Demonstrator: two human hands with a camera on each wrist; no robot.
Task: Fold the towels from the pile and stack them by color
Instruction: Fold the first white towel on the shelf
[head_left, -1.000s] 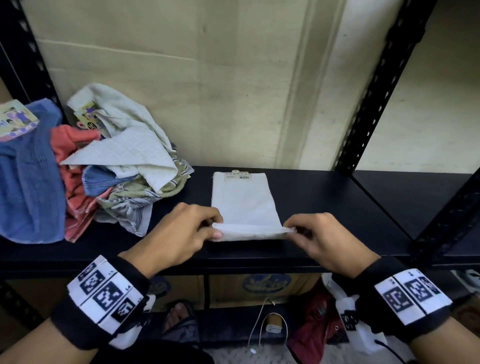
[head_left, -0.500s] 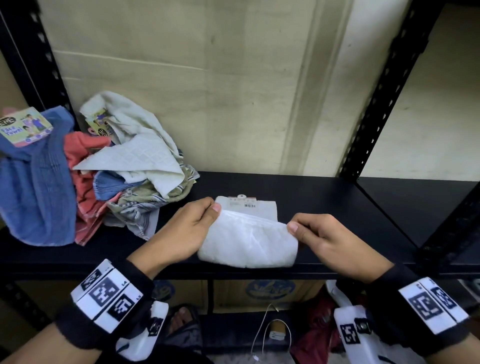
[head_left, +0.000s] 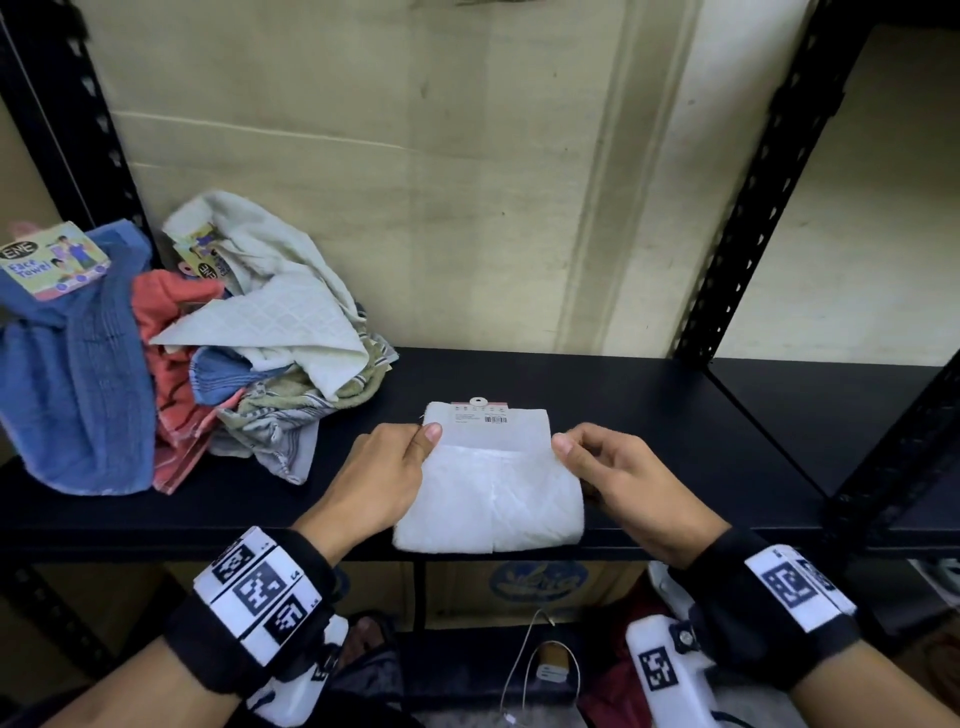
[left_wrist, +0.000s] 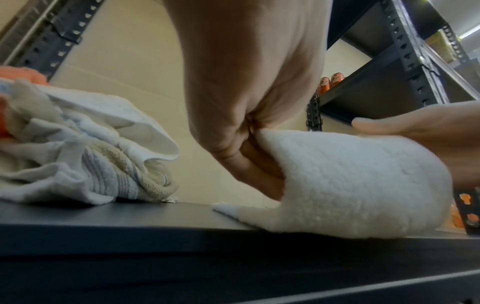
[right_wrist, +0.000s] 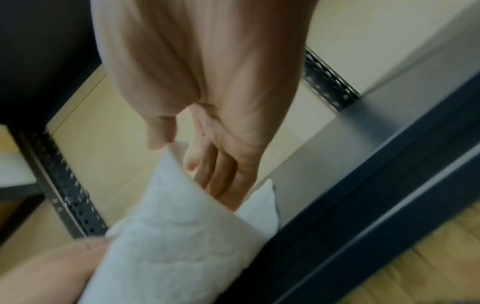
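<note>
A white terry towel (head_left: 491, 499), folded over on itself, lies on the front part of a black metal shelf board (head_left: 649, 415), its near fold bulging at the board's front edge. A white paper label with a barcode (head_left: 480, 415) sits at the towel's far edge. The person's left hand (head_left: 384, 478) pinches the upper layer's left corner between thumb and fingers, which in the left wrist view are tucked under the raised cloth (left_wrist: 350, 181). The right hand (head_left: 618, 478) pinches the upper layer's right corner, thumb on top and fingers beneath, as the right wrist view shows (right_wrist: 182, 246). The lifted layer arches between the two hands, while the lower layer rests flat on the board.

To the left of the white towel, well apart from it, a loose pile of unfolded towels (head_left: 270, 364) lies on the same board: a pale quilted cloth on top, a grey-striped beige one beneath, and red and blue ones. Further left from the white towel, a large blue ribbed towel (head_left: 78, 374) with a printed "Face Towel" card (head_left: 52, 260) leans at the end of the pile. Behind the white towel stands a cream wall (head_left: 441, 182), and black perforated uprights (head_left: 753, 197) frame the shelf.
</note>
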